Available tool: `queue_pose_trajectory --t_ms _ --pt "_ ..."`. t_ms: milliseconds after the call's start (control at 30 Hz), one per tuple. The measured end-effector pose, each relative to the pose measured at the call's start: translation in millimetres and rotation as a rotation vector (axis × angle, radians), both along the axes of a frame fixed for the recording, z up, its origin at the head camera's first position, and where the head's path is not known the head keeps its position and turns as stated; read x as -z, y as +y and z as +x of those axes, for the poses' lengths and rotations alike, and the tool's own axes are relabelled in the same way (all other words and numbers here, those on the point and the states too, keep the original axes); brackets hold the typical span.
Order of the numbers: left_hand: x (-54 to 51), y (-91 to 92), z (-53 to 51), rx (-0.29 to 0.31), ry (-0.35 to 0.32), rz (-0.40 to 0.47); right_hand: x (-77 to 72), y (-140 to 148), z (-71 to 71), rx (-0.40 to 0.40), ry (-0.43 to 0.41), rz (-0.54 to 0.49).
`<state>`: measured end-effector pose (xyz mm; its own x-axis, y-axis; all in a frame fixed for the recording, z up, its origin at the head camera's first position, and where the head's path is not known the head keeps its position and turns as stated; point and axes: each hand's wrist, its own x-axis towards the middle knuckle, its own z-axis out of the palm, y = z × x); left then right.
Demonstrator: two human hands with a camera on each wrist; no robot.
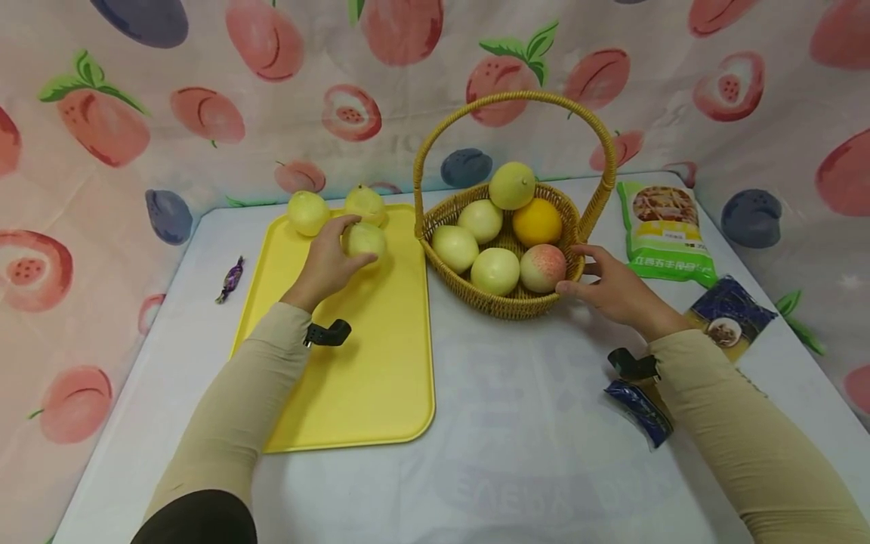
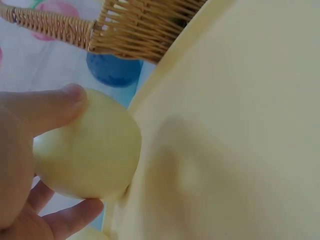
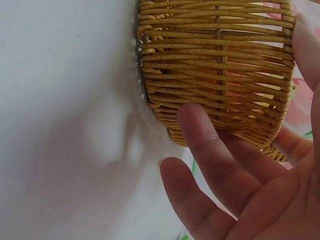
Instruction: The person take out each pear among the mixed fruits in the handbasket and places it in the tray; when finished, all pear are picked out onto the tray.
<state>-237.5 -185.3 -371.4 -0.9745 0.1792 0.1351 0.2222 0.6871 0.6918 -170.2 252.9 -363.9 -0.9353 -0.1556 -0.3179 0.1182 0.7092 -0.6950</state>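
Note:
My left hand (image 1: 327, 261) grips a round, pale yellow-green pear (image 1: 367, 240) over the far part of the yellow tray (image 1: 367, 393). In the left wrist view, thumb and fingers hold opposite sides of this pear (image 2: 92, 150); whether it touches the tray cannot be told. Two similar pears (image 1: 308, 213) sit at the tray's far end. To the right stands a wicker basket (image 1: 503, 306) with several pale pears, an orange (image 1: 537, 222) and a pinkish peach (image 1: 543, 268). My right hand (image 1: 615, 291) holds the basket's right rim, thumb on the rim, fingers against the woven outside (image 3: 220, 75).
A purple wrapped candy (image 1: 232, 279) lies left of the tray. Right of the basket lie a green snack bag (image 1: 666, 230), a dark blue packet (image 1: 730, 313) and a smaller blue packet (image 1: 640, 412). The tall basket handle (image 1: 519, 96) arches above the fruit. Fruit-print cloth hangs behind.

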Motion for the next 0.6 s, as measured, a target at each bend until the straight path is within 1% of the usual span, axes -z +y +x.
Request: queue_pose_trajectory --t_ms 100,267,400,600 --pt "3.2 -1.1 -4.9 -0.020 -0.003 0.006 0.4 0 -0.4 0.001 0.000 -0.003" --pt "9.5 -2.6 -11.1 -0.044 0.015 0.018 1.0 0 -1.1 -0.002 0.009 0.003" --pt "14.8 -2.3 -14.3 -0.062 0.031 0.029 1.4 0 -1.2 -0.003 0.013 0.007" --pt "21.8 -0.8 -18.4 -0.073 0.046 0.031 0.5 0 -1.1 0.004 0.014 0.001"
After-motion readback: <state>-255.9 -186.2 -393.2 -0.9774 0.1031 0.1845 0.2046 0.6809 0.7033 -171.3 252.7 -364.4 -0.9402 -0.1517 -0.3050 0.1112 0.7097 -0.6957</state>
